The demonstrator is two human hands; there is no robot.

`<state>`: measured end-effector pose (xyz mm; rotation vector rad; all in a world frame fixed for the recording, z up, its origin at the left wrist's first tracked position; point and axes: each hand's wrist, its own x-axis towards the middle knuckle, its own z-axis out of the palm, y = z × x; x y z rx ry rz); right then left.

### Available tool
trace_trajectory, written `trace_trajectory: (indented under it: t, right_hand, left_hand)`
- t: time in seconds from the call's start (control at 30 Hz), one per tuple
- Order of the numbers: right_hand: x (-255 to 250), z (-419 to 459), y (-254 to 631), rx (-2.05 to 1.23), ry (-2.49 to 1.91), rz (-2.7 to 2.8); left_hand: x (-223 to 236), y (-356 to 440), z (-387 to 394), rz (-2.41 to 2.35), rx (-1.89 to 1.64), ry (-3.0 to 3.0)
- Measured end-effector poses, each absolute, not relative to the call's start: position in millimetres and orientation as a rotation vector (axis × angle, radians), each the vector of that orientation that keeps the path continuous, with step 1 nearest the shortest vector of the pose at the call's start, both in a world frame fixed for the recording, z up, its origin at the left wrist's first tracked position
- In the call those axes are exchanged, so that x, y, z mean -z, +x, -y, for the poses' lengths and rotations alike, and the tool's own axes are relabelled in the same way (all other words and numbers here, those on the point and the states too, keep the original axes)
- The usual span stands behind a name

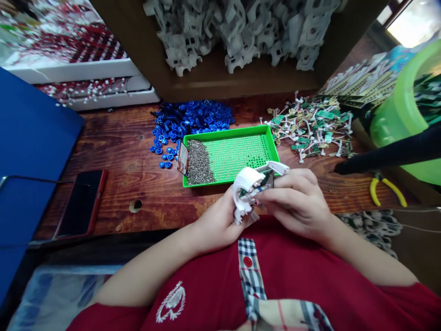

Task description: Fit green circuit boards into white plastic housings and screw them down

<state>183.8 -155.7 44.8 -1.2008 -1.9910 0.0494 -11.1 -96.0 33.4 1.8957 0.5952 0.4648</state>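
A curved white plastic housing (247, 180), with a green circuit board and wires partly visible inside, is held above the table's front edge. My left hand (220, 218) is closed around its left side, the fingertips hidden behind it. My right hand (298, 200) pinches at the right side of the housing, fingers pressed on the part with the board; what exactly lies between the fingertips is hard to make out. Just beyond my hands sits a green perforated tray (230, 133), with a heap of small metal screws (199, 163) in its left end.
Behind the tray lie blue plastic pieces (193, 117) and, to the right, wired circuit boards (317, 126). Yellow-handled pliers (387, 189), a black bar (386, 151) and a green tub (392, 115) stand right. A phone (81, 202) lies left. White housings (241, 32) fill the shelf.
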Motion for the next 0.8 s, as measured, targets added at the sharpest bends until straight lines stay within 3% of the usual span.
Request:
trace_trajectory:
  t: [0.13,0.3,0.37,0.5,0.63,0.8]
  right_hand:
    - [-26.9,165.8,193.2,-0.271,-1.267,1.564]
    - [-5.5,171.0,185.9,-1.018,-1.321,1.158]
    - [-4.7,171.2,181.0,-1.141,-1.330,1.147]
    - [-4.4,175.8,182.4,-0.939,-1.362,1.147]
    - [10.0,191.7,198.6,-0.526,-1.346,1.286]
    - [24.5,228.5,225.5,-0.139,-1.458,1.268]
  left_hand:
    - [-30.7,-7.0,95.7,-0.730,-0.513,1.941]
    - [-30.2,8.4,91.5,-0.785,-0.338,2.175]
    - [-29.7,20.1,89.6,-0.691,-0.303,2.355]
    - [-27.0,41.4,88.2,-0.423,-0.411,2.629]
    - [-30.3,51.6,88.6,-0.116,-0.373,2.723]
    - [-40.2,55.2,83.4,-0.014,-0.334,2.724]
